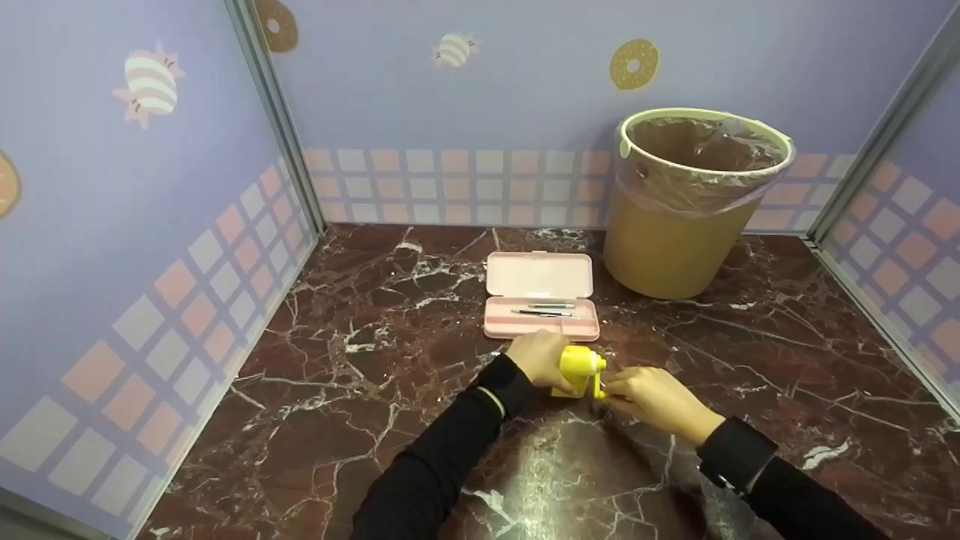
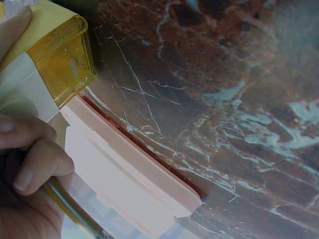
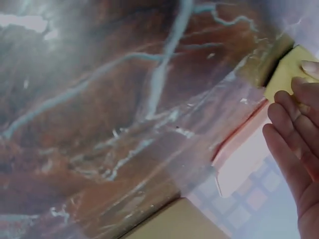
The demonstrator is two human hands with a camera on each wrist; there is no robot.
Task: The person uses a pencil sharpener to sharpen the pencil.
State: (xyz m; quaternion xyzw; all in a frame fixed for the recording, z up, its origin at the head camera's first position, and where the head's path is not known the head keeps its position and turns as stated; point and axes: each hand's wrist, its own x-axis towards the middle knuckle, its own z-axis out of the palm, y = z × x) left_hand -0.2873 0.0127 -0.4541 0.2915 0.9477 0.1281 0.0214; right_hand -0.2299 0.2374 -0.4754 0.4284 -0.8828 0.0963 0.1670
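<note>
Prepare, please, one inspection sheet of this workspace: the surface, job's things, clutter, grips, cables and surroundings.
Surface: tabletop, dark red and marbled, with pale veins.
Job's things: yellow device, apparently a pencil sharpener, with a crank; beyond it, an open pink case with slim writing tools.
Clutter: plastic-lined bin, standing right of the case.
Grips: left-hand grip holds the device; a slim rod, perhaps a pencil, shows at that hand; right-hand grip pinches the crank.
Cables: nothing seen.
Surroundings: lilac panels printed with pink and pale squares.
</note>
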